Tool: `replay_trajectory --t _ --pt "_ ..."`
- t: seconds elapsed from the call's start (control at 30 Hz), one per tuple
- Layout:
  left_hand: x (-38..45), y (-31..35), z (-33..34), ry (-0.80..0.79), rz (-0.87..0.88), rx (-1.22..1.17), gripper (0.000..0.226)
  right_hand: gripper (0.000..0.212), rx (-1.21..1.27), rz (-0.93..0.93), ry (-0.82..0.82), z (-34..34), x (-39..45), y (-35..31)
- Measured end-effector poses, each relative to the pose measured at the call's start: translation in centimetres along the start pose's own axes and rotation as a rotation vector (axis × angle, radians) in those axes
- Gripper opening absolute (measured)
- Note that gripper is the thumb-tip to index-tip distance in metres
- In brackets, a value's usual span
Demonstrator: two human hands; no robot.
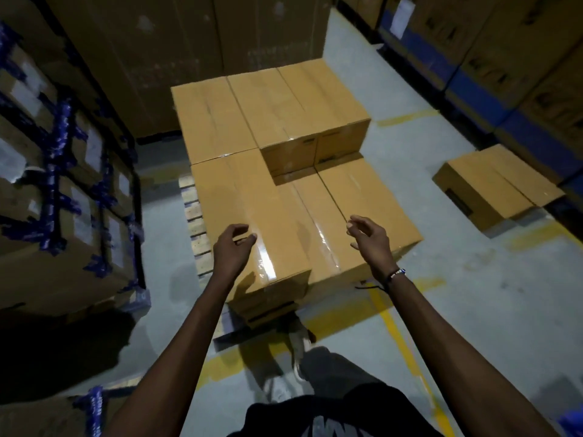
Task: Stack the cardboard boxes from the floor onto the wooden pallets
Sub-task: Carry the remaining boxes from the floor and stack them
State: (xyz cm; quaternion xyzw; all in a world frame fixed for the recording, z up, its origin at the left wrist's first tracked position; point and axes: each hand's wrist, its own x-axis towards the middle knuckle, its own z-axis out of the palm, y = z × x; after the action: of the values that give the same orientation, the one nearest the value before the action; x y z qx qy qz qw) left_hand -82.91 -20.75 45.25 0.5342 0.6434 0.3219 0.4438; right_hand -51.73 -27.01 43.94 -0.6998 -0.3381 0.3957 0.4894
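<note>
Both hands, left (232, 247) and right (369, 239), hover released with loosely curled fingers above the stacked boxes (271, 197), one box (495, 187) on the floor off to the right.

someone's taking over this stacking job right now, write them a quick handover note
Left hand: empty, fingers loosely curled above the near-left box.
Right hand: empty, loose, above the lower near-right box.
Done: boxes stacked on the wooden pallet, with the top layer filled except the near-right spot.
Left: one box on the floor to the right; it likely goes in that gap.
</note>
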Motion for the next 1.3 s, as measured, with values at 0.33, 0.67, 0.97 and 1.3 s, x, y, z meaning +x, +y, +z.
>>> replay_trajectory --t 0.33,0.67,0.97,1.3 --pt "-3.8 8.7 12.0 -0.269 0.134 -0.078 0.017 0.025 0.17 -0.017 0.308 -15.5 -4.0 0.1" --pt "-9.7 17.6 32.6 -0.543 0.152 -0.126 0.019 0.02 0.296 0.047 0.571 -35.9 -6.1 4.5" --pt "-13.7 23.8 48.2 -0.678 0.121 -0.175 0.023 0.019 0.346 0.072 0.668 -49.8 -5.0 6.3" --pt "-10.5 28.8 62.1 -0.688 0.081 -0.178 0.023 0.018 0.348 0.12 0.7 -60.5 3.2 7.9"
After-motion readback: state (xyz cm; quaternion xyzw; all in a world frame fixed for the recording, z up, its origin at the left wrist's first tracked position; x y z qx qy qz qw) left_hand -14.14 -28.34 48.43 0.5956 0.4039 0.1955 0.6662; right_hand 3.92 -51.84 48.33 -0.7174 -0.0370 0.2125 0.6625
